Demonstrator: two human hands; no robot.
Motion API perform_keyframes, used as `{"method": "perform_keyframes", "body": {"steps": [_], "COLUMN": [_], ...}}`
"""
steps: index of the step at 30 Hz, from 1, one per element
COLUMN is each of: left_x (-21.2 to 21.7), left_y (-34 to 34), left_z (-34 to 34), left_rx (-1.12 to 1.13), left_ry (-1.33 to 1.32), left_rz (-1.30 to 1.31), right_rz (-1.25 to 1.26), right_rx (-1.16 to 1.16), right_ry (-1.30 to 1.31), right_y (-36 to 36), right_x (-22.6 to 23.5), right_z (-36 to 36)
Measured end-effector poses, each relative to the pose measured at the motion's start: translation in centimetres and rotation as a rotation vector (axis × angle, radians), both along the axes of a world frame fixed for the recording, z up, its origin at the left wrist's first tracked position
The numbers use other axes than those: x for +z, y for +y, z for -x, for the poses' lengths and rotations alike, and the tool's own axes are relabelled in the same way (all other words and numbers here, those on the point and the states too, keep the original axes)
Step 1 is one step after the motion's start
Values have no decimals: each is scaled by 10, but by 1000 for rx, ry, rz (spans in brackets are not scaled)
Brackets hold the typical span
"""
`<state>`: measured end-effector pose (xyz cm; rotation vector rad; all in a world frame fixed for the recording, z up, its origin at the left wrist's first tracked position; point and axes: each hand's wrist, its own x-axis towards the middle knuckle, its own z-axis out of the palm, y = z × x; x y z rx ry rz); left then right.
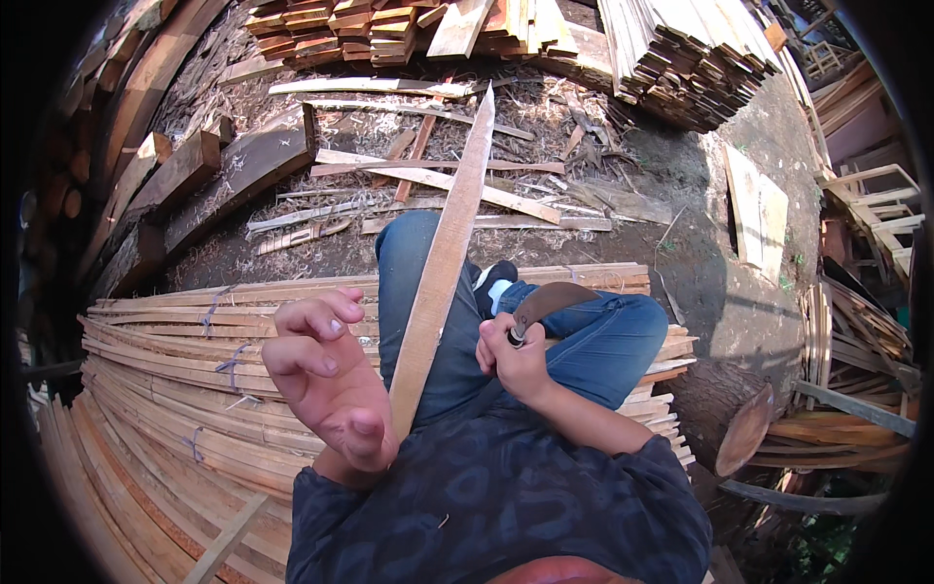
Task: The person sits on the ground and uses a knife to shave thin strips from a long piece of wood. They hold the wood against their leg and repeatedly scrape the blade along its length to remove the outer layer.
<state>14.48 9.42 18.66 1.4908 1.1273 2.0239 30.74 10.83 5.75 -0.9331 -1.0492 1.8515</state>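
At the left, the person's bare left hand (pixel 326 370) is hovering in front of a stack of long, pale-brown sawn wooden strips (pixel 175 321), its palm turning up and its fingers half curling; it is gripping nothing visible, and whether its heel is touching wood I cannot tell. Just to its right, a long, flat, pale-tan wooden slat (pixel 443 263) with a tapered tip is lying over the left thigh in blue denim (pixel 404 258). With no fingers seen wrapping it, the slat could be slipping or rolling under any push; its lower end is sitting close to the dark patterned shirt (pixel 467 496), so a shove along it could be jabbing the body. Farther right, the bare right hand (pixel 514 360) is wrapping tightly around the mostly hidden handle of a broad, curved, brownish-grey metal blade (pixel 555 304). That blade is hanging by the right thigh in blue denim (pixel 618 341), so a slack wrist or an overrun stroke could be cutting the leg, or the left hand if it strays across.

The slat's long axis is running away from the torso, leaning slightly rightward; its narrow tip is pointing ahead, its wider end back toward the person, while the blade is pointing rightward, across that line
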Motion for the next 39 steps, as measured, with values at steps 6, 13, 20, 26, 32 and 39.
{"method": "perform_keyframes", "body": {"steps": [6,13,20,26,32,39], "left_x": [79,111,-18,-53,-70,-86], "left_y": [18,17,195,243,269,289], "left_z": [-72,-9,-19,-13,3,21], "left_rx": [-151,329,284,417,390,351], "left_ry": [-503,-8,805,932,920,764], "left_rz": [-589,-880,408,654,808,875], "right_rz": [-144,83,84,68,191,227], "right_rx": [163,471,-86,-448,-622,-566], "right_ry": [5,120,-1,-119,-80,-28], "right_y": [-23,-58,-20,-33,-34,-22], "right_x": [40,65,22,9,0,-1], "right_z": [22,-8,-79,-138,-167,-152]}}
